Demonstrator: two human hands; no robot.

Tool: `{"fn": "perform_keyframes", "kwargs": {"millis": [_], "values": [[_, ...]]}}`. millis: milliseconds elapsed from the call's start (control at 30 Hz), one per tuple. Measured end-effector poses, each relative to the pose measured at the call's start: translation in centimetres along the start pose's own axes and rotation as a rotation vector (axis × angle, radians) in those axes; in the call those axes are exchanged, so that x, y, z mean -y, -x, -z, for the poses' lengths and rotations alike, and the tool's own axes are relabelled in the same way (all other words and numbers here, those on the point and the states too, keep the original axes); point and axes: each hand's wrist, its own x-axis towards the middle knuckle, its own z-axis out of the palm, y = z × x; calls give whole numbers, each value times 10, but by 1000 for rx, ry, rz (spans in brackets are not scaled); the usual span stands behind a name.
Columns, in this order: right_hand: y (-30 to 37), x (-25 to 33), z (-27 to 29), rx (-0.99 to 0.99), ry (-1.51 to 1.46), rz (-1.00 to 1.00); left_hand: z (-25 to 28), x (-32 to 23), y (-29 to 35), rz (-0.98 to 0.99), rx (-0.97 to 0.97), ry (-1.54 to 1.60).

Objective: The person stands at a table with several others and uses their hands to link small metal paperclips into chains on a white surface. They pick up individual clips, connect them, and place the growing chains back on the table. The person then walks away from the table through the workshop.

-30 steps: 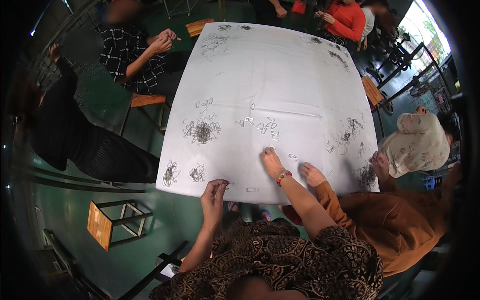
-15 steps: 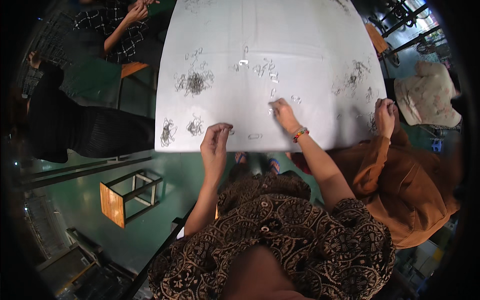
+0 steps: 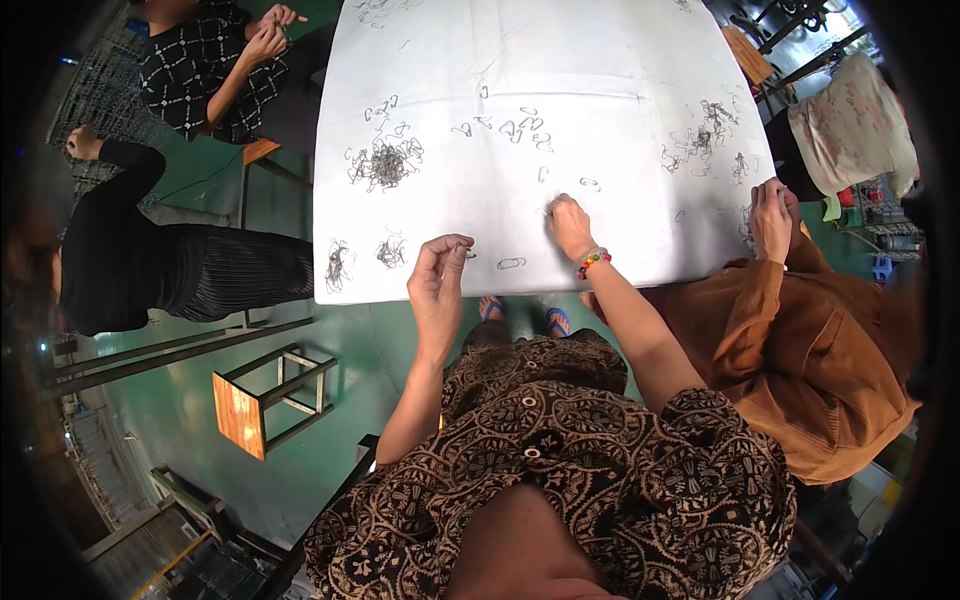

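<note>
Small bent-wire pieces, like hooks or clips, lie about on the white table [image 3: 600, 240]. My left hand [image 3: 438, 268] is at the near edge, thumb and fingers pinched together; a small dark wire bit shows by the fingertips, too small to name surely. Further right, my right hand [image 3: 571, 228], with a beaded bracelet at the wrist, reaches down to the tabletop with its fingers closed. What it pinches is mostly hidden. Between the hands lies one wire loop [image 3: 511, 264]. Beyond the right hand are two more single pieces, one a wire clip [image 3: 590, 183].
A dense wire heap [image 3: 386, 165] sits to the left, with two smaller piles, one a narrow pile [image 3: 338, 265], nearer. More wire [image 3: 706, 140] lies at right. A co-worker's hand [image 3: 771, 222] works at the right edge. Other people stand left; a wooden stool [image 3: 241, 415] stands behind them.
My right hand has drawn in slightly, its fingers more closed over the tabletop. The left hand stays pinched, raised a little. The whole view has shifted and brightened slightly.
</note>
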Motion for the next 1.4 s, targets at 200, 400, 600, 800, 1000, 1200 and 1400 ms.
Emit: {"fn": "perform_keyframes", "kwargs": {"millis": [200,400,600,800,1000,1200,1400], "values": [[2,-11,-11,-105,-117,27,-11,19,-18,53,78,-52],[3,3,-14,-128,-51,-7,-16,36,-32,76,98,-25],[13,40,65,73,-560,-46,-13,65,-49,79,165,-130],[23,87,134,98,-535,281,-25,78,-65,35,296,-213],[16,115,154,16,-348,493,-18,54,-68,14,378,-136],[16,130,167,36,-583,249,-6,51,-62,-16,250,-47],[20,134,174,-94,-708,307,83,156,-132,-142,-85,-640]]}}
